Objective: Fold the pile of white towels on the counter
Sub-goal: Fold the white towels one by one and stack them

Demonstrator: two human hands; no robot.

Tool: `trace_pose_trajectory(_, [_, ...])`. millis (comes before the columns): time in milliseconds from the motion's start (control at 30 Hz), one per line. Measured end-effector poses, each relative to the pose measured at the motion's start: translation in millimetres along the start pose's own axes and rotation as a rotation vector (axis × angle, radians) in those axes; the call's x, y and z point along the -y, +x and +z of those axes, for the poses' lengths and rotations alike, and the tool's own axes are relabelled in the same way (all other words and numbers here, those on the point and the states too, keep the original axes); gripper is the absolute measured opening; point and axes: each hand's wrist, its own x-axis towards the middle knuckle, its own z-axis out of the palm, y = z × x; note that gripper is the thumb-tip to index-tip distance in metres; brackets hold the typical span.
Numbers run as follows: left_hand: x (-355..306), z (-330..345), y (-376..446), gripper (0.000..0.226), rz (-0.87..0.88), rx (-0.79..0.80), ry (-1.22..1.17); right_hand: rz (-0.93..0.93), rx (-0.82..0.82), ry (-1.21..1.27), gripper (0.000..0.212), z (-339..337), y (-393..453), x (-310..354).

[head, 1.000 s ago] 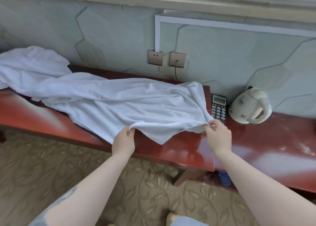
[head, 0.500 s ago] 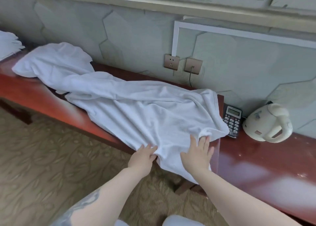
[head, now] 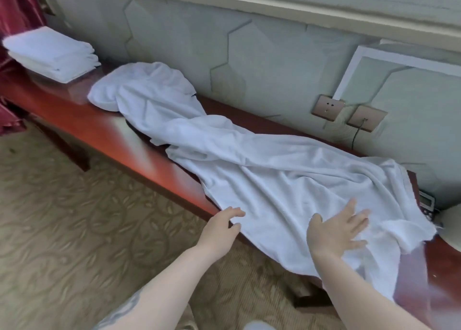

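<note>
The white towel (head: 287,180) is lying long and wrinkled along the red counter (head: 74,110), with its near edge hanging over the front; the right hand (head: 336,232) is pressing flat on it with spread fingers, and the left hand (head: 222,227) is touching the towel's edge at the counter front with relaxed fingers, gripping nothing. I am thinking the hanging part is risking to pull the cloth down to the floor if the palm is pushing outward, and the folds are staying uneven. The small device (head: 427,202) beside the towel is showing no readable writing.
</note>
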Motion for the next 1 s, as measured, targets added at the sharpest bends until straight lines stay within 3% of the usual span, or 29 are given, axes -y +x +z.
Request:
trace_pose_trajectory(167, [34.0, -91.3, 30.2, 0.033, -0.026, -0.057, 0.089, -0.430, 0.391, -0.143, 0.062, 84.3, -68.7, 80.9])
trace_pose_trajectory(233, [45.9, -120.3, 43.2, 0.033, -0.027, -0.048, 0.132, -0.453, 0.457, -0.058, 0.060, 108.7, -92.8, 108.5])
trace_pose_trajectory(500, [64.6, -180.2, 97.9, 0.035, -0.039, -0.059, 0.125, -0.409, 0.389, 0.052, 0.053, 129.2, -95.2, 184.3])
trace_pose_trajectory(700, [57.5, -222.7, 149.4, 0.037, 0.045, -0.129, 0.148, -0.482, 0.391, 0.167, 0.055, 162.9, -77.1, 255.8])
trace_pose_trajectory(800, [66.6, -263.4, 175.4, 0.047, 0.001, -0.194, 0.242, -0.568, 0.459, 0.184, 0.061, 187.9, -68.6, 298.9])
trace_pose_trajectory(1000, [99.1, -315.0, 211.4, 0.065, -0.247, -0.302, 0.136, -0.901, 0.638, -0.209, 0.090, 246.4, -64.6, 389.5])
